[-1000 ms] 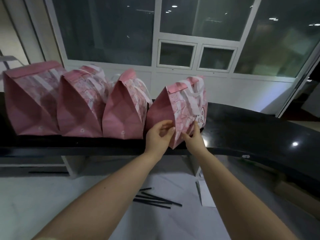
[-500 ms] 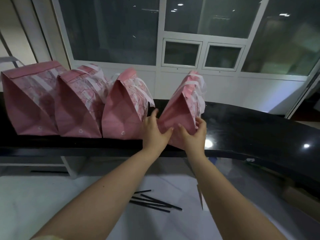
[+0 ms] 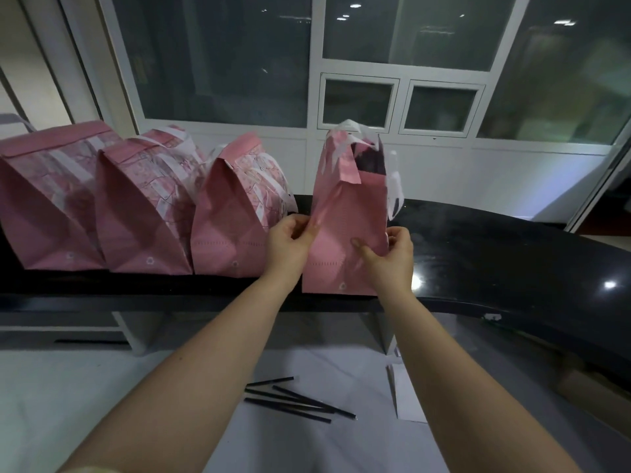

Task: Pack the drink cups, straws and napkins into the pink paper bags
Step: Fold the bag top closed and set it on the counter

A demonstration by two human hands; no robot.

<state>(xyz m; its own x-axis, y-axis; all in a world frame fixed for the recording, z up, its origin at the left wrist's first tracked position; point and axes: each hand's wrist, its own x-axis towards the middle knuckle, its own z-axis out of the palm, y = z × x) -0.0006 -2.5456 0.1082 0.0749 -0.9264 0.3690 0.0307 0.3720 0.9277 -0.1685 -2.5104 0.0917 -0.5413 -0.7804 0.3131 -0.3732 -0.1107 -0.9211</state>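
The fourth pink bag stands upright at the near edge of the black worktop. It is the rightmost of the row, with its long axis vertical and its mouth gaping at the top to show a dark inside beside the white handles. Both hands hold it low down. The left hand has its fingers curled and pinching the bag's left edge, and the right hand grips the right edge with its thumb pressed flat on the near face. The mouth therefore lies straight above and slightly beyond the fingers, equally close to either hand, so anything going in probably has to be lifted over the rim and lowered in. Just left of it, almost touching, three more pink bags sit with their tops folded shut, seemingly finished. Nearer and lower, on the white worktop between the forearms, lie a few black straws, pointing roughly left to right. A white folded sheet, perhaps a napkin, lies just right of them by the right forearm. No cups show.
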